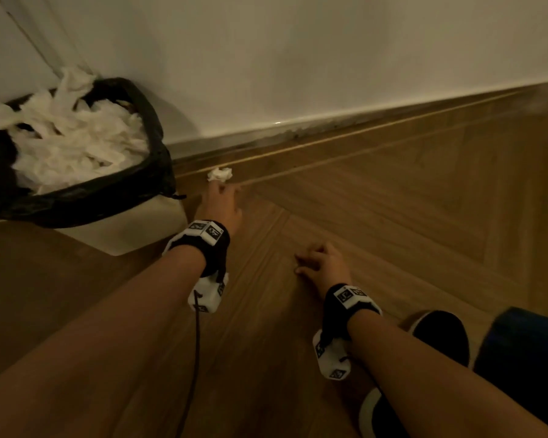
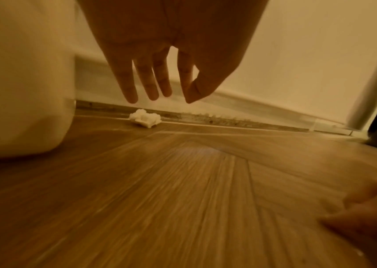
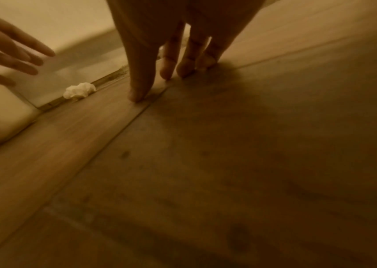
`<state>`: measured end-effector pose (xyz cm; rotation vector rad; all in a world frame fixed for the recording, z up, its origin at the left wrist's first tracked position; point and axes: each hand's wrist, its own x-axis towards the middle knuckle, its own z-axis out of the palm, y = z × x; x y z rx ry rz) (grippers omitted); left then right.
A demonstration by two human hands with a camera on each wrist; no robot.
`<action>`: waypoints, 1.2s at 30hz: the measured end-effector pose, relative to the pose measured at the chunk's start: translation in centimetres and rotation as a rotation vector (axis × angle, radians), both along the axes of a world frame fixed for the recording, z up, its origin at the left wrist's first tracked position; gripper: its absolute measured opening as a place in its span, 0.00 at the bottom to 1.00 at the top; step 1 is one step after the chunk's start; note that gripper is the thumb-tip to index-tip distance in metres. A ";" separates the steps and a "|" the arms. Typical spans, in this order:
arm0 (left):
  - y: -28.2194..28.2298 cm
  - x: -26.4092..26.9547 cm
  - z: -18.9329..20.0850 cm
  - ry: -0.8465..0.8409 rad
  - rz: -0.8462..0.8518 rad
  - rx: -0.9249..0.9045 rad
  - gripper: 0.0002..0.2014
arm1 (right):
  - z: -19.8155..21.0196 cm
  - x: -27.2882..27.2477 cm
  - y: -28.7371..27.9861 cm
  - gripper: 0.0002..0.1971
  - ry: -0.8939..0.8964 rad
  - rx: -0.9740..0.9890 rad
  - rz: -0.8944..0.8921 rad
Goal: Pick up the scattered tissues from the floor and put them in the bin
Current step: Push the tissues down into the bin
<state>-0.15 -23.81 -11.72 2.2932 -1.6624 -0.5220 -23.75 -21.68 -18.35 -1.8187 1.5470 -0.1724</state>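
1. A crumpled tissue [image 1: 219, 174] lies on the wooden floor [image 1: 377, 222], close against the skirting board [image 1: 298, 134] at the foot of the wall, just to the right of the bin [image 1: 133, 229].
2. The bin is lined with a black bag [image 1: 159, 172] and heaped with white tissues [image 1: 73, 137].
3. The left hand [image 1: 220, 200] reaches toward the crumpled tissue; its fingers [image 2: 129, 87] are straight and slightly spread, holding nothing, hovering just short of it.
4. The right hand [image 1: 325, 263] rests its fingertips [image 3: 137, 94] on the floor, fingers loosely bent and empty, well apart from the tissue.
5. A black shoe [image 1: 440, 336] with a white sole stands by the right forearm.
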 end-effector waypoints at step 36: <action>-9.2 4.0 -3.8 -0.109 -0.044 0.332 0.13 | 4.7 11.1 -9.5 0.19 0.145 0.134 -0.017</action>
